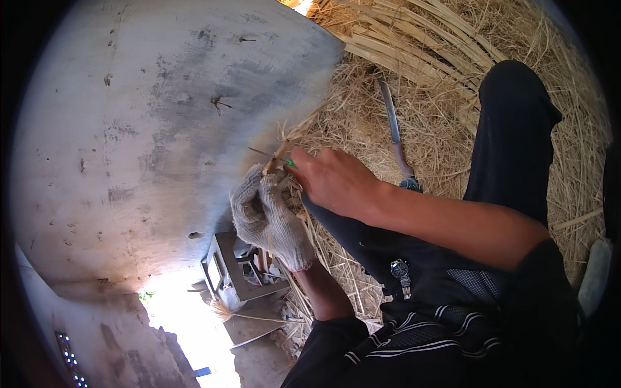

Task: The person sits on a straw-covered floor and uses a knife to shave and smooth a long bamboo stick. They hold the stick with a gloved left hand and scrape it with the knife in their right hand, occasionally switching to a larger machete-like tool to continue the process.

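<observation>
My left hand wears a pale knitted glove, and its fingers close round a thin bamboo-like strip with frayed shavings along it. The strip slants up and away toward the wall. Bare, my right hand grips a small knife just above the glove. A bit of the knife's green handle shows by the fingers. Its narrow blade points left and lies across the strip. Whether the edge bites into the strip cannot be made out.
A long-bladed knife lies on straw-like shavings beyond my right hand. Long split strips are heaped at the far right. A stained wall rises on the left, with a small stool near its base.
</observation>
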`<action>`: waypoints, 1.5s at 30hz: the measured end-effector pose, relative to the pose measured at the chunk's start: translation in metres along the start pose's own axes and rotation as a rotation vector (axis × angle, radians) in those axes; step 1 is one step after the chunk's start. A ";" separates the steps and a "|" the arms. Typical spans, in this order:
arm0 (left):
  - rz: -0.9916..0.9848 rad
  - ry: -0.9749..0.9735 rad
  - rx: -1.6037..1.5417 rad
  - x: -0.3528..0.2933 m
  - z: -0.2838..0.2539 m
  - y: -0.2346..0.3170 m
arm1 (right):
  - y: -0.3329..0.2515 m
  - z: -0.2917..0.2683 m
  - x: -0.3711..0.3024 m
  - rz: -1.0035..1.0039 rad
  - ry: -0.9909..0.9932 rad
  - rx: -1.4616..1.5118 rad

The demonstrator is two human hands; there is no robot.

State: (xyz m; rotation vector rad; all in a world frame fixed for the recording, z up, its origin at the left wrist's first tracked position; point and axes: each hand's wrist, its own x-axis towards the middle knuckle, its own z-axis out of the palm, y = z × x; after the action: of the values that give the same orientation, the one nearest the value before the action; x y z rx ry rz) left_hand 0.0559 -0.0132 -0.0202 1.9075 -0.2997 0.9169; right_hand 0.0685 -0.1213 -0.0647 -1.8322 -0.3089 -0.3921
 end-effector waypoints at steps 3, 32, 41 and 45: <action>-0.002 -0.058 -0.043 0.001 0.005 0.000 | 0.028 0.006 0.013 -0.061 0.065 -0.146; -0.054 0.055 0.072 0.005 -0.006 0.000 | -0.019 -0.012 0.002 -0.070 -0.108 -0.061; -0.005 0.056 0.067 0.005 -0.001 0.005 | -0.006 -0.007 0.007 -0.119 -0.055 -0.107; -0.071 0.047 0.009 0.002 -0.002 0.006 | 0.023 -0.004 0.011 -0.089 -0.020 -0.126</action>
State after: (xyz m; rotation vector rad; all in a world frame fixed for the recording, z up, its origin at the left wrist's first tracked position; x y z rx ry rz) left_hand 0.0528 -0.0142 -0.0137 1.8898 -0.1988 0.9158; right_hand 0.0875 -0.1319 -0.0786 -1.9508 -0.3883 -0.4641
